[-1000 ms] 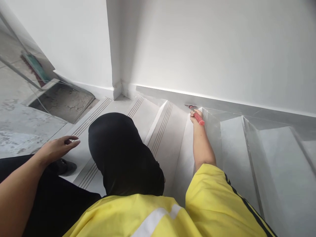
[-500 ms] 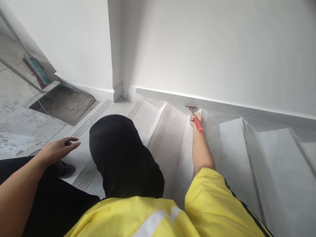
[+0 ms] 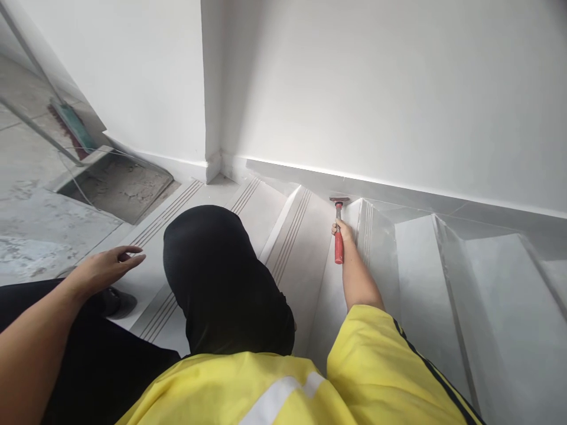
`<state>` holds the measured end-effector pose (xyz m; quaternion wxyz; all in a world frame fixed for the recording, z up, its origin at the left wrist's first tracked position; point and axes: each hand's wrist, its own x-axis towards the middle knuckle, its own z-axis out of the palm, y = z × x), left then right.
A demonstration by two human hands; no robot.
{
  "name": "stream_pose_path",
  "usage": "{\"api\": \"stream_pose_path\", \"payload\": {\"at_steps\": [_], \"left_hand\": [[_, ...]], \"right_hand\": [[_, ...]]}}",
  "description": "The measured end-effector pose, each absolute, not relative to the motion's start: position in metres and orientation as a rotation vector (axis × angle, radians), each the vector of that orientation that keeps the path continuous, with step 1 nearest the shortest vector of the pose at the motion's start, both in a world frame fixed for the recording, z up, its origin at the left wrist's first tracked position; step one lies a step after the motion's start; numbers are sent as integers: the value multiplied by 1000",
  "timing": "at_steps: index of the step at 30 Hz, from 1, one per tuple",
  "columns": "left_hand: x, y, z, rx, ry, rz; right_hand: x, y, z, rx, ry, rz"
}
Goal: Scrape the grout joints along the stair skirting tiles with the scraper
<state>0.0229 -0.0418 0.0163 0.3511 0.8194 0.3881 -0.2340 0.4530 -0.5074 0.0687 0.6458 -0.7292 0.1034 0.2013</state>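
My right hand (image 3: 343, 230) is wrapped round a scraper (image 3: 339, 248) with a red handle and a wide flat blade. The blade is close to the grey skirting tile (image 3: 354, 186) at the foot of the wall, above a stair step; whether it touches, I cannot tell. My left hand (image 3: 106, 268) hangs over the steps at the left, fingers stretched out and holding nothing. Between the two hands my knee in black trousers (image 3: 217, 277) covers part of the tiled steps (image 3: 257, 212).
At the left a dustpan (image 3: 128, 183) with grey dust and debris rests by the wall corner. Behind it stands a broom (image 3: 75, 127) with a teal head. More stair steps (image 3: 425, 254) run down to the right along the white wall (image 3: 376, 88).
My right hand has moved a little left and down with the scraper, whose handle has swung from slanted to nearly straight toward me. The left hand has hardly moved.
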Motion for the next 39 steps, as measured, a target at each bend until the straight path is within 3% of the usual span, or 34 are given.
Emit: {"api": "stream_pose_path", "payload": {"at_steps": [18, 25, 35, 39], "left_hand": [[26, -42, 16, 2117, 976, -660], [26, -42, 14, 2118, 955, -723], [23, -44, 21, 2075, 947, -651], [23, -45, 21, 2072, 988, -665]], "right_hand": [[462, -507, 70, -1607, 144, 520], [465, -486, 95, -1594, -100, 490], [446, -498, 61, -1687, 319, 571], [462, -475, 68, -1724, 344, 580]]}}
